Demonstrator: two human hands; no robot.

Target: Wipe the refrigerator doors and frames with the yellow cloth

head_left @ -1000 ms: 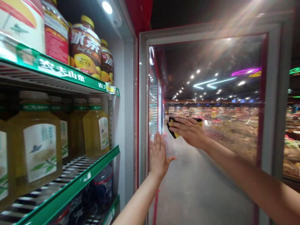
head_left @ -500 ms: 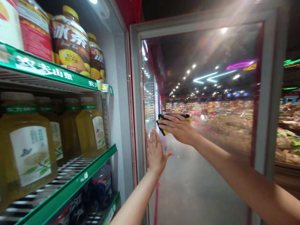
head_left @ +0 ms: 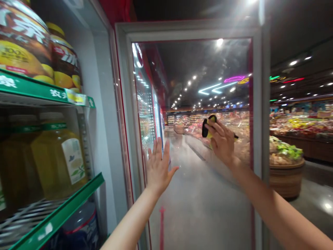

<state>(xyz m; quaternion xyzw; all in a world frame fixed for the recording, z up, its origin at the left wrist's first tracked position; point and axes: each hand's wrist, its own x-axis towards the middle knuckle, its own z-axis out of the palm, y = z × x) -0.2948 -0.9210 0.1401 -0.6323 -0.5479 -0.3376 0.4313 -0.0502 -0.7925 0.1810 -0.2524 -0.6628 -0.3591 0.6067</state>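
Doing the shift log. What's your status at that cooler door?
Right hand: yellow-and-black cloth gripped against the glass door. Left hand: flat on the pane, fingers spread. Alongside: cooler shelves of bottled drinks.

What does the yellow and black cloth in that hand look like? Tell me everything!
The yellow and black cloth looks like soft fabric, folded or bunched into a small wad. Yellow shows on most of it, with black along its left side. The fingers of the right hand grip it, and it seems pressed against the glass door. Whether it is wet is impossible to tell.

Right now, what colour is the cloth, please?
The cloth is yellow and black, best in the head view.
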